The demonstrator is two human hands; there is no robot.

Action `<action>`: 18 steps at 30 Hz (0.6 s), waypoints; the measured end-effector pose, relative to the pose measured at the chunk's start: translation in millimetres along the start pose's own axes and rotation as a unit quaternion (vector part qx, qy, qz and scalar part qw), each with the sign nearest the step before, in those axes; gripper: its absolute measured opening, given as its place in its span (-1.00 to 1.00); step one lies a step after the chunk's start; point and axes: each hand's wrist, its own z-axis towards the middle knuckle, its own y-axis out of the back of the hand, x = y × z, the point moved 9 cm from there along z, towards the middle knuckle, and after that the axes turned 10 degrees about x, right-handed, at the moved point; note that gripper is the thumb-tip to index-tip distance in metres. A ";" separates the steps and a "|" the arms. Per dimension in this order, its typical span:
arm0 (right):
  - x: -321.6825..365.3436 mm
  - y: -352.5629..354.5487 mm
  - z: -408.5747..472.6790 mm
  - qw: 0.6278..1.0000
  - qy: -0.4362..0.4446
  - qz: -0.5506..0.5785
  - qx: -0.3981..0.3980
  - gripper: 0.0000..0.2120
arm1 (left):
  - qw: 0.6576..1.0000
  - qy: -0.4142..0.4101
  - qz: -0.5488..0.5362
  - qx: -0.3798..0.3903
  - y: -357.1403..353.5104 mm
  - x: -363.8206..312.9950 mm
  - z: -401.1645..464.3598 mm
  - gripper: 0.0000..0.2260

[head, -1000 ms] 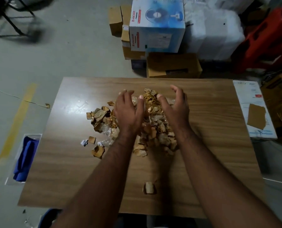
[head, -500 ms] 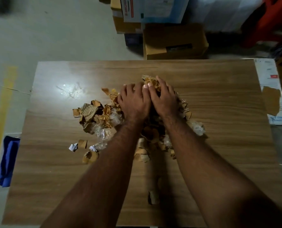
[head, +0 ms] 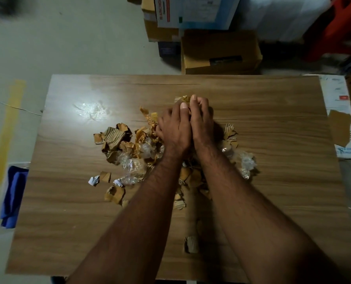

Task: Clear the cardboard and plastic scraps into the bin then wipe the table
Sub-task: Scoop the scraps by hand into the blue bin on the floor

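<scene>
While both hands are pressing together, the left hand point(head: 175, 130) and right hand point(head: 202, 121) are curling around the scraps point(head: 129, 148). These are lying mid-table point(head: 68, 222), beside a glare patch.

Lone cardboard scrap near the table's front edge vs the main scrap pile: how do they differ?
The lone scrap is one small piece lying apart; the main pile is a heap of many. The lone scrap is cardboard only; the main pile mixes in clear plastic. Both hands, left hand and right hand, grip the main pile; neither touches the lone scrap. Both lie on the table.
</scene>
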 end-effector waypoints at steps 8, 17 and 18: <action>-7.6 22.5 -3.4 0.989 -0.003 -0.131 -0.072 -0.69 | 0.997 -0.067 0.013 0.029 -10.6 -3.0 -7.7 -0.40; 9.5 64.6 -31.4 0.986 0.027 -0.018 -0.163 -0.86 | 0.980 -0.117 0.160 -0.027 7.8 -27.5 -33.3 -0.44; 8.7 70.2 -36.7 0.987 0.020 0.018 -0.157 -0.86 | 0.974 -0.127 0.184 -0.030 9.2 -33.5 -37.6 -0.44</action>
